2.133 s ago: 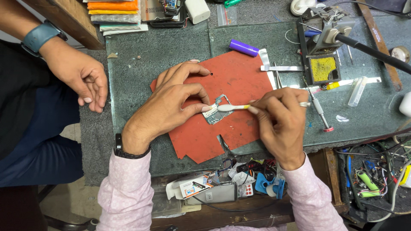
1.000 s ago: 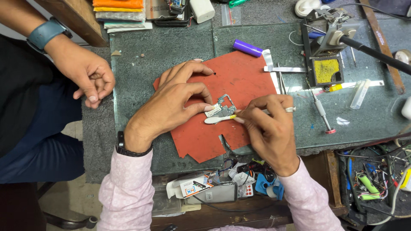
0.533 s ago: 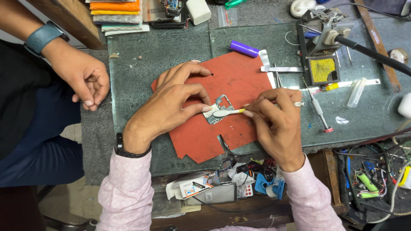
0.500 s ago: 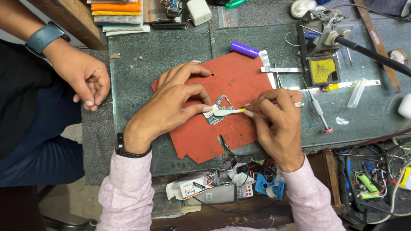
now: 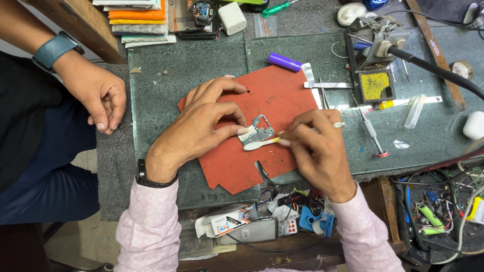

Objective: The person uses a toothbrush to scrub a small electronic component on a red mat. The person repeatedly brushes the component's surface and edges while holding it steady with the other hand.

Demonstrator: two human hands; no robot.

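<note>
A small circuit board (image 5: pixel 259 130) lies on a red mat (image 5: pixel 275 95) on the workbench. My left hand (image 5: pixel 206 126) presses the board's left edge down with thumb and fingertips. My right hand (image 5: pixel 317 151) grips a white brush with a yellowish handle (image 5: pixel 258 144); its white head rests against the board's lower edge.
Another person's hand (image 5: pixel 98 95) with a blue wristband rests at the bench's left edge. A purple cylinder (image 5: pixel 285 62), tweezers (image 5: pixel 327 85), a soldering stand with yellow sponge (image 5: pixel 375 75) and a screwdriver (image 5: pixel 372 133) sit behind and right. Cluttered parts fill the drawer (image 5: pixel 262 221) below.
My right hand has slid the brush leftward and down along the board, with its head now at the board's lower edge. The other person's hand shifted slightly.
</note>
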